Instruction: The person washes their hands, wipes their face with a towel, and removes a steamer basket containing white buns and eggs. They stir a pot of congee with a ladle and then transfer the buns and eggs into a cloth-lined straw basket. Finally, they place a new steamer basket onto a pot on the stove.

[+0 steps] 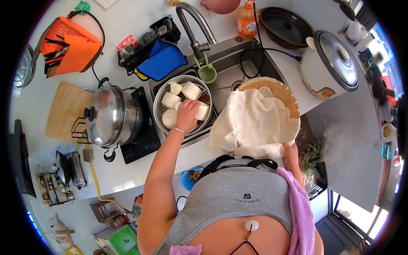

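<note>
My left hand (188, 114) reaches into a round metal steamer pan (158, 102), its fingers curled on a white steamed bun (202, 111). Several more thick white buns (171, 100) lie around it on a slatted brown rack. To the right, a round woven basket (287, 95) is draped with a cream cloth (250, 121) that hangs over its near side. At the near right edge, my right hand (291, 157) grips the cloth and probably the rim under it; the fingertips are partly hidden. The cloth-covered basket rests against the front of the sink, close to my body.
The steamer pan sits over the left part of a metal sink (225, 91) under a curved faucet (195, 25). A lidded steel pot (106, 117) stands on a black cooktop to the left. A white cooker (323, 63) with a cord is at right, beside a dark pan (284, 25).
</note>
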{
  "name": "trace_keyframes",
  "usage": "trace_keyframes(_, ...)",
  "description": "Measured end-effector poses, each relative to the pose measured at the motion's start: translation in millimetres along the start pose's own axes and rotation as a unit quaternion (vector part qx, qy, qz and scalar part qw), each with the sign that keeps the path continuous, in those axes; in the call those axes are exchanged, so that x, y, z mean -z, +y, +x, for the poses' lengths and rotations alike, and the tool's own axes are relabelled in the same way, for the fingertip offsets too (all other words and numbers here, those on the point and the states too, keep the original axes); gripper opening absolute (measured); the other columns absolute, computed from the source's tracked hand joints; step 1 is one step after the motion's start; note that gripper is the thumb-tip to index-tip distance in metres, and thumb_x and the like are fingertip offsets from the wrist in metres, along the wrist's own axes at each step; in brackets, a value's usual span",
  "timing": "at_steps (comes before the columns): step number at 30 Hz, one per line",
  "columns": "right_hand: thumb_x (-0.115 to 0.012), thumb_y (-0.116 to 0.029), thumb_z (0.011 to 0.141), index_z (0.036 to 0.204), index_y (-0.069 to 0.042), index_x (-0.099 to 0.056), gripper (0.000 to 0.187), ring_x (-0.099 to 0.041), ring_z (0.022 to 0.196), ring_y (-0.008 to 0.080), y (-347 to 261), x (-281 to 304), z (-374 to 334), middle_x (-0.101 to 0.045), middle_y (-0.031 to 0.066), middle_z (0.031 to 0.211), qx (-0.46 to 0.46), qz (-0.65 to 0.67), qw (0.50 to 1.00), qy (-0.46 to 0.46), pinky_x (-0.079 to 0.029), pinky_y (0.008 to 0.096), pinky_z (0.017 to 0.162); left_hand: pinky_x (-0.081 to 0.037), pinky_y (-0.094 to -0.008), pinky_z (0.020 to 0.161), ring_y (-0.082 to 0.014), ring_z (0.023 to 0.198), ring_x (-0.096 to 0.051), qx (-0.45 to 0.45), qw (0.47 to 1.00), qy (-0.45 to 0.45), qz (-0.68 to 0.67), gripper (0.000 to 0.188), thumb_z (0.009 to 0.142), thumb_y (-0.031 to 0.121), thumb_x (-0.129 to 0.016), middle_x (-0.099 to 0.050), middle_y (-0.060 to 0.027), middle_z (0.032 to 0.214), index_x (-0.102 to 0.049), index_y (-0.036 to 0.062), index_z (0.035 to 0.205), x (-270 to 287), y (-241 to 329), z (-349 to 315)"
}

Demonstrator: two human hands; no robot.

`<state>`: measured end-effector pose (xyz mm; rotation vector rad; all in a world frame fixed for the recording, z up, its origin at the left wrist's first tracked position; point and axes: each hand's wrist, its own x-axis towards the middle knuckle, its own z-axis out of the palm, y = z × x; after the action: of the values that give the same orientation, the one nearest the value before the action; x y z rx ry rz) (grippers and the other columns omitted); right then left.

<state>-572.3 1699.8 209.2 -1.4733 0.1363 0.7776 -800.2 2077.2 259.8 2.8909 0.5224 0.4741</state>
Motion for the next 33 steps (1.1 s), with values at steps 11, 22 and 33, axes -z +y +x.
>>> trace_keyframes(11,-0.053,0.004,0.070,0.119,0.001,-0.054,0.049,-0.062,0.093,0.0210,-48.6,-13.8,16.3,-0.063,0.0102,0.106,0.009,-0.178,0.981,-0.074,-0.048,0.0317,0.081,-0.050,-0.0349,0.085,-0.0222,0.101,-0.060,0.301,0.781,-0.019,-0.547,0.052,0.069,0.007,-0.073,-0.062,-0.0101,0.109,-0.055,0.0004,0.117,36.1,-47.9,21.6)
trace_keyframes(22,-0.055,0.000,0.069,0.117,0.001,-0.056,0.048,-0.061,0.095,0.0218,-46.2,-20.2,25.2,-0.064,0.0111,0.105,0.010,-0.232,0.970,-0.073,-0.047,0.0318,0.082,-0.050,-0.0302,0.079,-0.0195,0.091,-0.063,0.216,0.845,-0.061,-0.485,0.062,0.069,0.035,-0.080,-0.064,-0.0124,0.103,-0.058,-0.0040,0.112,-13.7,103.0,58.0)
trace_keyframes(33,-0.055,0.001,0.070,0.117,0.001,-0.055,0.047,-0.062,0.094,0.0227,-38.4,-17.1,26.2,-0.064,0.0118,0.104,0.013,-0.204,0.977,-0.065,-0.048,0.0332,0.081,-0.026,-0.0503,0.105,-0.0351,0.128,-0.035,0.288,0.941,-0.058,0.169,0.078,0.057,0.035,-0.082,-0.058,-0.0160,0.115,-0.051,-0.0014,0.119,-15.8,-20.0,87.9)
